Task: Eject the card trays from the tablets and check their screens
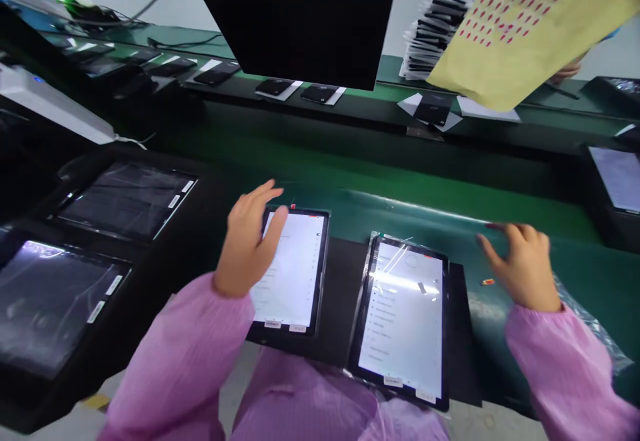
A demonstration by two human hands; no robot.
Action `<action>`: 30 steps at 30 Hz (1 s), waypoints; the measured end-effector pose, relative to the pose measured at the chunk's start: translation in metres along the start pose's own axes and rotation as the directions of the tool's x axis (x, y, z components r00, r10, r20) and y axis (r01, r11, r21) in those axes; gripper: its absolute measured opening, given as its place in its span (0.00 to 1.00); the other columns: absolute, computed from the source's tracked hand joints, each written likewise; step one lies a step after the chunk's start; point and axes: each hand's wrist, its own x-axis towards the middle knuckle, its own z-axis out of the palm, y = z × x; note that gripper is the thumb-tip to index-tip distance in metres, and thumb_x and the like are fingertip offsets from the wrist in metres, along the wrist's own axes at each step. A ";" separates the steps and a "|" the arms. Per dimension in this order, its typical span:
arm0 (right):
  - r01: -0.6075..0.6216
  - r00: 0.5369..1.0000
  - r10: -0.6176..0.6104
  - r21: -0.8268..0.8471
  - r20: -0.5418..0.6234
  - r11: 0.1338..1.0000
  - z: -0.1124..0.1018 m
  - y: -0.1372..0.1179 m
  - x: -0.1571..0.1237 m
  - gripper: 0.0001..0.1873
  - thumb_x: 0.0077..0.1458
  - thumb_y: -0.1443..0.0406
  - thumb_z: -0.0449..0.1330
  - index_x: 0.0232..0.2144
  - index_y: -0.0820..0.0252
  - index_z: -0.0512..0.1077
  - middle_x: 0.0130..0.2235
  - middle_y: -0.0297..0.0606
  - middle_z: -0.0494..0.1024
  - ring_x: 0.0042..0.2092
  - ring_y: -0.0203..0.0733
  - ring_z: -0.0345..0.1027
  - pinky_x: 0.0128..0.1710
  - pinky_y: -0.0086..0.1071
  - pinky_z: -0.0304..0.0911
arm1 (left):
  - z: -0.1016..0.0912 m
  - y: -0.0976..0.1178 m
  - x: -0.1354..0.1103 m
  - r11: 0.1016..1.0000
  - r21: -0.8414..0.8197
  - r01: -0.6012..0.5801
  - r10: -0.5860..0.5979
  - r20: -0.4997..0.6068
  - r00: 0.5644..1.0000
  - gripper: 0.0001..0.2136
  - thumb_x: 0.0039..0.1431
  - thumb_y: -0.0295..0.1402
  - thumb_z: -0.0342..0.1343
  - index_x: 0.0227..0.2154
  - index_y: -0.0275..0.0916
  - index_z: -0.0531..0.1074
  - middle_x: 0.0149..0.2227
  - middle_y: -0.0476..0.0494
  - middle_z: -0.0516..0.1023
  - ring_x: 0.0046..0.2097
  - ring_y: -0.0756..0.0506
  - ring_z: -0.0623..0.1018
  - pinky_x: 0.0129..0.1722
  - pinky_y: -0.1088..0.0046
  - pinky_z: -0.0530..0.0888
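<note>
My left hand is over the left side of a lit tablet, fingers spread and holding nothing; whether it touches the screen I cannot tell. A second lit tablet, with a list on its screen and clear film at its edge, lies to the right. Beyond it my right hand hovers above the green mat with thumb and fingers apart. A dark reddish spot shows at its index fingertip, too small to make out. Close to that hand lies a small orange-red piece.
Dark tablets rest on the black surface at left. Along the back shelf are several black devices on white sheets, and a stack. A black panel and a yellow sheet hang overhead. Clear plastic lies at right.
</note>
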 end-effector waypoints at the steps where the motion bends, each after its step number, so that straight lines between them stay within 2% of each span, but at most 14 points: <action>1: 0.057 0.993 -0.066 0.089 0.098 0.994 0.004 -0.027 0.017 0.23 0.52 0.50 0.51 0.38 0.63 0.71 0.40 0.58 0.72 0.51 0.67 0.63 0.52 0.63 0.53 | -0.011 -0.017 -0.020 0.997 0.082 0.015 -0.017 0.020 1.000 0.22 0.65 0.45 0.44 0.55 0.37 0.65 0.62 0.36 0.65 0.64 0.38 0.63 0.66 0.50 0.51; 2: 0.099 0.974 -0.129 0.161 0.188 0.982 0.013 -0.055 0.034 0.21 0.53 0.51 0.52 0.38 0.60 0.71 0.41 0.54 0.73 0.49 0.61 0.65 0.52 0.57 0.57 | -0.019 -0.036 -0.042 0.990 0.136 0.035 -0.042 0.048 0.998 0.25 0.64 0.47 0.45 0.57 0.36 0.62 0.63 0.33 0.63 0.65 0.36 0.61 0.66 0.47 0.50; 3: 0.127 0.934 -0.198 0.243 0.298 0.962 0.026 -0.084 0.048 0.19 0.55 0.52 0.52 0.39 0.58 0.72 0.42 0.49 0.75 0.47 0.54 0.68 0.51 0.50 0.62 | -0.023 -0.054 -0.064 0.982 0.174 0.070 -0.089 0.103 0.991 0.29 0.62 0.50 0.46 0.59 0.35 0.60 0.64 0.31 0.60 0.66 0.34 0.59 0.66 0.44 0.50; 5: 0.132 0.805 -0.330 0.395 0.492 0.909 0.065 -0.139 0.073 0.15 0.55 0.55 0.55 0.39 0.56 0.73 0.42 0.40 0.77 0.43 0.43 0.71 0.47 0.38 0.66 | -0.025 -0.089 -0.107 0.968 0.214 0.127 -0.166 0.176 0.970 0.36 0.57 0.55 0.51 0.62 0.36 0.57 0.66 0.29 0.56 0.67 0.29 0.55 0.64 0.39 0.51; 7: 0.080 0.676 -0.407 0.489 0.614 0.869 0.112 -0.184 0.091 0.10 0.53 0.60 0.58 0.37 0.57 0.74 0.40 0.36 0.79 0.42 0.39 0.72 0.46 0.33 0.66 | -0.022 -0.116 -0.140 0.967 0.195 0.163 -0.216 0.291 0.932 0.44 0.50 0.57 0.57 0.65 0.39 0.51 0.67 0.30 0.53 0.67 0.27 0.53 0.62 0.37 0.54; 10: -0.041 0.533 -0.437 0.538 0.724 0.842 0.171 -0.227 0.105 0.07 0.51 0.64 0.61 0.33 0.60 0.75 0.34 0.34 0.79 0.36 0.36 0.71 0.43 0.32 0.66 | -0.015 -0.137 -0.167 0.963 0.110 0.246 -0.270 0.412 0.870 0.50 0.48 0.54 0.62 0.67 0.44 0.41 0.69 0.33 0.49 0.67 0.29 0.56 0.60 0.43 0.64; 13: -0.167 0.432 -0.444 0.553 0.785 0.816 0.200 -0.246 0.108 0.07 0.49 0.63 0.63 0.30 0.61 0.75 0.29 0.32 0.77 0.32 0.35 0.70 0.39 0.31 0.65 | -0.014 -0.144 -0.171 0.943 0.003 0.333 -0.302 0.428 0.852 0.46 0.50 0.50 0.62 0.67 0.48 0.43 0.68 0.37 0.51 0.65 0.32 0.60 0.57 0.52 0.71; 15: -0.241 0.405 -0.441 0.559 0.801 0.794 0.205 -0.250 0.107 0.09 0.50 0.60 0.62 0.30 0.61 0.74 0.29 0.31 0.77 0.31 0.34 0.69 0.38 0.31 0.65 | -0.015 -0.147 -0.170 0.928 -0.071 0.366 -0.299 0.447 0.843 0.42 0.51 0.49 0.62 0.66 0.50 0.48 0.68 0.40 0.53 0.65 0.33 0.61 0.56 0.55 0.72; 20: -0.377 0.404 -0.413 0.560 0.816 0.737 0.212 -0.258 0.106 0.14 0.47 0.55 0.64 0.30 0.59 0.73 0.29 0.31 0.76 0.30 0.33 0.68 0.34 0.30 0.64 | -0.018 -0.157 -0.172 0.881 -0.199 0.429 -0.288 0.494 0.820 0.34 0.52 0.46 0.63 0.62 0.55 0.59 0.68 0.45 0.51 0.65 0.34 0.62 0.57 0.57 0.71; 25: -0.469 0.409 -0.380 0.549 0.829 0.692 0.221 -0.264 0.105 0.14 0.40 0.56 0.67 0.24 0.60 0.71 0.24 0.28 0.72 0.26 0.31 0.64 0.29 0.28 0.60 | -0.015 -0.162 -0.177 0.830 -0.300 0.470 -0.288 0.491 0.822 0.32 0.53 0.45 0.63 0.61 0.56 0.61 0.68 0.47 0.52 0.65 0.34 0.61 0.56 0.60 0.71; 30: -0.530 0.430 -0.348 0.545 0.833 0.649 0.219 -0.263 0.101 0.11 0.38 0.59 0.67 0.22 0.60 0.72 0.22 0.28 0.71 0.25 0.31 0.63 0.28 0.28 0.58 | -0.013 -0.162 -0.178 0.826 -0.287 0.484 -0.303 0.498 0.813 0.31 0.54 0.45 0.62 0.61 0.56 0.61 0.68 0.47 0.52 0.66 0.35 0.59 0.59 0.60 0.68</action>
